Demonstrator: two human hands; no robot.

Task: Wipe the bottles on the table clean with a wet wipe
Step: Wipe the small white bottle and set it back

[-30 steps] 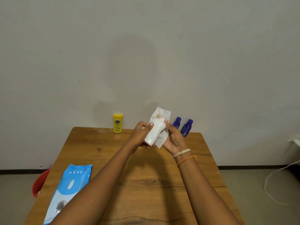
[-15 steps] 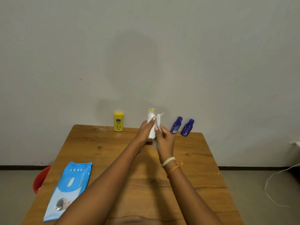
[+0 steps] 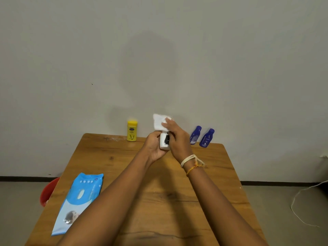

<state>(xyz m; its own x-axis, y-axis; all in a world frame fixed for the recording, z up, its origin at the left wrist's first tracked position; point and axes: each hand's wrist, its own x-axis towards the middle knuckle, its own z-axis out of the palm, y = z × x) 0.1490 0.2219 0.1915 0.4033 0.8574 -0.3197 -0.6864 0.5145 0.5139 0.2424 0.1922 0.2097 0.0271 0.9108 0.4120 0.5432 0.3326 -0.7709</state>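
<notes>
The person is holding a small white bottle (image 3: 164, 143) in the air, a little in front of the yellow bottle (image 3: 132, 130) and to its right. The left hand (image 3: 154, 148) is closing around the lower body of the white bottle, and the right hand (image 3: 177, 139) is pressing the wet wipe (image 3: 159, 123) over the top part of it, with the fingers closed on the cloth. The wipe is standing up above the cap, so the cap itself is hidden.

I think the main risk is a slip. The wipe is wet and the bottle is smooth, so if the left hand is gripping too lightly while the right hand is rubbing or turning, the bottle could be sliding out and falling on the wooden table (image 3: 110, 153). If the cap is not tight, rubbing around it could be loosening it, but this I cannot tell.

The two blue bottles (image 3: 201, 136) are standing to the right of the yellow bottle, near the right hand. A wide movement of that wrist could be knocking them over.
</notes>
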